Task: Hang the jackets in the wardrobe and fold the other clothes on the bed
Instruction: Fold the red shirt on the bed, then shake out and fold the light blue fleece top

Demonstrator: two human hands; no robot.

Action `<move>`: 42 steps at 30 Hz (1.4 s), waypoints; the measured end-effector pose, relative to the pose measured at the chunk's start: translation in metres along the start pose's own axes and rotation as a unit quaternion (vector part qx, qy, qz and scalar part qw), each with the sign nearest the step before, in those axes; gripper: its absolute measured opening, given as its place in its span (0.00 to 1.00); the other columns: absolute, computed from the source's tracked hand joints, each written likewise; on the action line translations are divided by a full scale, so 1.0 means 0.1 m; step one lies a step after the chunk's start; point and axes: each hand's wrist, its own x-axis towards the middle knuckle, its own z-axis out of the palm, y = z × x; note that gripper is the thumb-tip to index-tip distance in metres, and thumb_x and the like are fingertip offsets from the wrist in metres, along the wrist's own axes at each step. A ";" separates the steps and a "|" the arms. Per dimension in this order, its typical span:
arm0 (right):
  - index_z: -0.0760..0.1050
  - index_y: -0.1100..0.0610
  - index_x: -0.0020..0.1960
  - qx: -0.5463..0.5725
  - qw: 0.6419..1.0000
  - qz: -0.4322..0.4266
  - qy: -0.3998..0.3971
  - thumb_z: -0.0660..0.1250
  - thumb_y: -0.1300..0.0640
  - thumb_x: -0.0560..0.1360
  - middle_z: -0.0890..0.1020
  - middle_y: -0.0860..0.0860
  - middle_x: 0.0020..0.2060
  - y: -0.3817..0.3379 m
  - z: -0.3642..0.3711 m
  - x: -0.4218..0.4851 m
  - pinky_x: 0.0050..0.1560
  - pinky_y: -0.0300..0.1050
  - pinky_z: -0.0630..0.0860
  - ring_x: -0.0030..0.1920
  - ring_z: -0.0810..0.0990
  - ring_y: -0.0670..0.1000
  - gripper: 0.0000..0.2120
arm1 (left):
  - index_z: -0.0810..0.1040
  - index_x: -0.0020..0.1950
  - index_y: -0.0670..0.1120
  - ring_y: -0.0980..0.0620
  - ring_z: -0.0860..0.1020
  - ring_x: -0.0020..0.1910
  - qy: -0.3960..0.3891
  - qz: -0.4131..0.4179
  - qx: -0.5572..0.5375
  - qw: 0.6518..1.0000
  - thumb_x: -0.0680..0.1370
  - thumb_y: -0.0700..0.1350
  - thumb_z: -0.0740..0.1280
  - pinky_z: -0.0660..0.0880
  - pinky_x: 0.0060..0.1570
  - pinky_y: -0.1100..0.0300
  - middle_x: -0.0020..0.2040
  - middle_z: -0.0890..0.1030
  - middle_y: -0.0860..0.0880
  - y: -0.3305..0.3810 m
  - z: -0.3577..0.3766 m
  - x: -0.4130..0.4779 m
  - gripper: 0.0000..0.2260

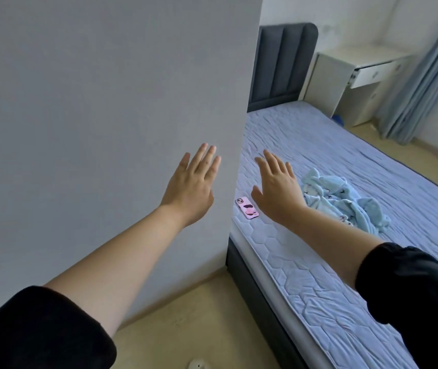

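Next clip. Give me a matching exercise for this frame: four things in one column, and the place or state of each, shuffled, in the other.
Things
1 phone
2 light blue garment
3 desk drawer
4 left hand

Place or state
A pulled partly open
B crumpled in a heap on the mattress
C lying flat near the mattress edge, pink case
D fingers straight, holding nothing

Pairs: 1-C, 2-B, 3-A, 4-D
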 end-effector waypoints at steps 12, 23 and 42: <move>0.59 0.61 0.74 0.020 0.995 0.075 -0.065 0.63 0.55 0.75 0.59 0.59 0.75 1.44 0.98 0.87 0.73 0.56 0.54 0.74 0.58 0.59 0.29 | 0.48 0.78 0.39 0.43 0.40 0.77 -0.064 0.111 -0.054 0.990 0.79 0.40 0.48 0.38 0.73 0.50 0.78 0.46 0.41 0.88 1.34 1.33 0.26; 0.57 0.61 0.75 0.042 0.988 0.087 -0.124 0.62 0.55 0.76 0.57 0.58 0.75 2.49 2.83 0.93 0.73 0.53 0.54 0.75 0.56 0.57 0.30 | 0.51 0.78 0.43 0.46 0.42 0.77 -0.153 -0.027 -0.171 0.973 0.79 0.45 0.57 0.45 0.74 0.49 0.79 0.47 0.44 1.85 3.16 1.67 0.29; 0.56 0.57 0.74 0.053 0.992 0.050 -0.101 0.63 0.53 0.74 0.53 0.56 0.76 4.24 4.97 0.41 0.74 0.59 0.49 0.76 0.51 0.56 0.32 | 0.47 0.78 0.46 0.46 0.46 0.77 -0.136 -0.194 -0.212 0.948 0.78 0.48 0.61 0.51 0.74 0.47 0.78 0.47 0.44 3.66 5.16 1.79 0.33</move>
